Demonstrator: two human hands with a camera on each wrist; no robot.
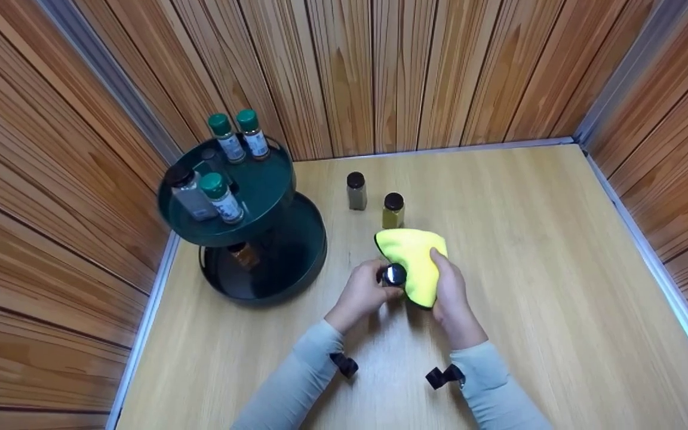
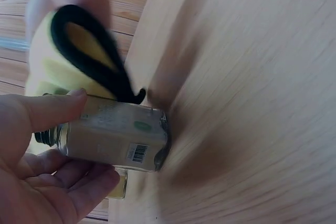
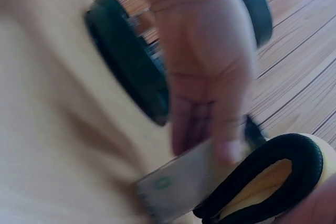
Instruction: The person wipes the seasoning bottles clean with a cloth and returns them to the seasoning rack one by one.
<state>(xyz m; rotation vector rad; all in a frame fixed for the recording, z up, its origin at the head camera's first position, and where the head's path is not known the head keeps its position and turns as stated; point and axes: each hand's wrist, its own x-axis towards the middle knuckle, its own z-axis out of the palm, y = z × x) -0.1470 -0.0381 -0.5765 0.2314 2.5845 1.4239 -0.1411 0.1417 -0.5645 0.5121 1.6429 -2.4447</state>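
Note:
My left hand (image 1: 365, 292) grips a square glass spice jar (image 2: 115, 135) with a black cap, thumb on one side and fingers on the other. A barcode sticker and a small green mark show on its pale, powder-coloured side. My right hand (image 1: 452, 292) holds a folded yellow cloth (image 1: 415, 260) with a black edge, thumb on top, right against the jar. In both wrist views the cloth's black border bends into a loop beside the jar. Just beyond the cloth stands a jar of yellow-green spice (image 1: 393, 212), with a grey spice jar (image 1: 356, 192) behind it to the left.
A dark green two-tier round rack (image 1: 314, 263) stands at the left. Its top tier carries several jars, among them a green-capped jar (image 1: 223, 200) and a larger dark-capped jar (image 1: 190, 194). A brown jar (image 1: 244, 255) sits on the lower tier. Wood-panelled walls (image 1: 404, 77) enclose the table.

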